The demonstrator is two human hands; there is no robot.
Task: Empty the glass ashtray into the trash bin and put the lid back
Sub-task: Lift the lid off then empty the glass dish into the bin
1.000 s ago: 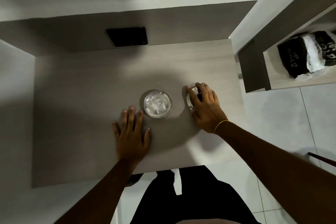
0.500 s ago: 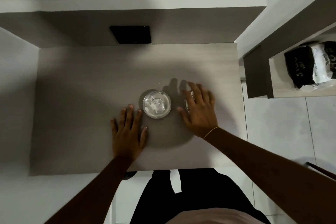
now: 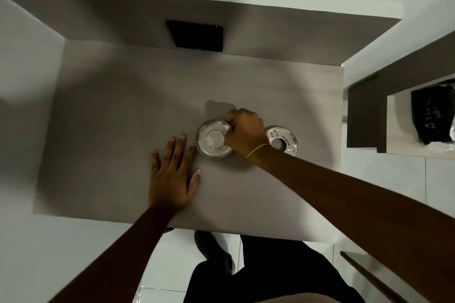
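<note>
Now right hand (image 3: pixel 246 131) fingers pinch the ashtray (image 3: pixel 213 139) rim; left hand (image 3: pixel 172 174) flat, fingers spread.

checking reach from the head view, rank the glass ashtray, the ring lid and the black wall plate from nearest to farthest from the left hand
1. Glass ashtray, just right of the left hand fingertips.
2. Ring lid, farther right, past the right hand.
3. Black wall plate, on the back panel.

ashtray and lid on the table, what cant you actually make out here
- Head view: the glass ashtray's right rim is covered by the right hand, so the grip there is hidden.
- Its pale contents are too blurred to identify.
- The lid: near-left edge hidden behind the wrist.
- No trash bin in frame.
- Bag on the shelf: cut by the right edge.
</note>
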